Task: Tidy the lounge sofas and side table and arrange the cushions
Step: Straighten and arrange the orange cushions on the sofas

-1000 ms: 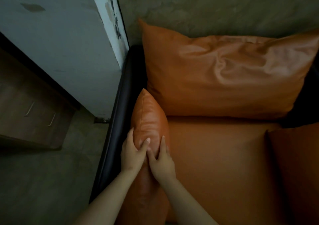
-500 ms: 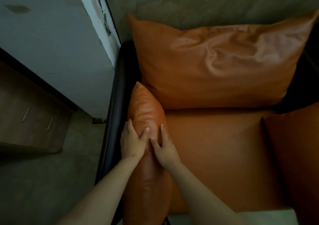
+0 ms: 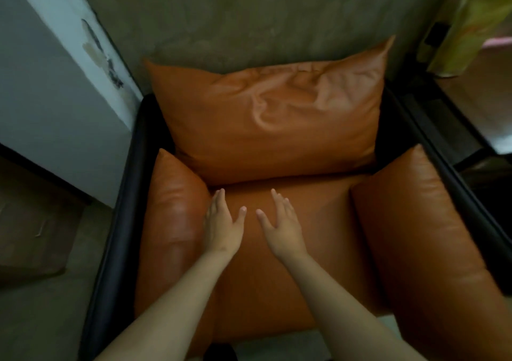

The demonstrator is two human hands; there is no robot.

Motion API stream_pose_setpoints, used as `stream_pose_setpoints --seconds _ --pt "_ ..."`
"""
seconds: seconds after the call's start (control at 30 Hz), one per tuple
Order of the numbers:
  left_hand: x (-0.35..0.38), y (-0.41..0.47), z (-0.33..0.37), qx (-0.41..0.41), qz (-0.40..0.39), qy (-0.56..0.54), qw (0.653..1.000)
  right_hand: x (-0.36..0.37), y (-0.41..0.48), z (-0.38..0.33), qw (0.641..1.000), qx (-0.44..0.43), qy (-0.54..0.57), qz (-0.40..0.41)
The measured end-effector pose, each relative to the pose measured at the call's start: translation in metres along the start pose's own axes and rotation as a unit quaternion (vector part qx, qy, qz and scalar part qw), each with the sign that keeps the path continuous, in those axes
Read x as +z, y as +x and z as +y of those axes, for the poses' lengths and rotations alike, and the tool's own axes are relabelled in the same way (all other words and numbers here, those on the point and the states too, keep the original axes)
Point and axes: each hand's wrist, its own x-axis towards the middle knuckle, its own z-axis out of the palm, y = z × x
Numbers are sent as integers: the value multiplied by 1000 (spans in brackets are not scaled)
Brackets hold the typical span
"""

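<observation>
An orange leather armchair fills the view, its black frame [image 3: 130, 183] running round it. A big back cushion [image 3: 271, 122] leans against the wall. A left side cushion [image 3: 173, 216] stands along the left arm and a right side cushion [image 3: 421, 236] along the right arm. My left hand [image 3: 221, 224] lies flat with straight fingers over the seat cushion [image 3: 318, 238], its outer edge against the left side cushion. My right hand [image 3: 281, 226] is spread flat over the middle of the seat. Neither hand holds anything.
A white pillar [image 3: 55, 89] stands close on the left, with a grey wall [image 3: 249, 17] behind the chair. A low brown piece of furniture [image 3: 30, 222] sits at the far left on the floor. A yellow bag [image 3: 471, 28] and dark furniture [image 3: 457, 127] are at the right.
Both hands have left the top of the left side cushion and moved right onto the seat, fingers spread. The view has swung right, bringing the right side cushion into sight.
</observation>
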Motion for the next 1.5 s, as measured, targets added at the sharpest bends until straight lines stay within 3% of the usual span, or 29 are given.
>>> stream_pose_setpoints --seconds 0.43,0.57,0.77,1.0,1.13,1.3,1.5 --pt "143 -96 171 31 -223 -54 973 -185 -61 145 982 79 -14 172" --pt "176 -117 200 3 -271 -88 958 -214 -74 179 969 125 -60 202" --pt "219 -137 222 -94 -330 -140 929 -232 -81 226 960 198 -77 183" --pt "250 -140 216 -184 -348 -170 904 -232 -76 260 942 255 -98 194" --pt "258 -137 211 -198 -366 -214 884 -231 -72 268 942 231 -121 211" --pt "261 -123 212 -177 -301 -248 904 -230 -55 262 943 209 -126 228" --pt "263 -52 234 -201 -208 -262 921 -242 30 230 952 183 -113 218"
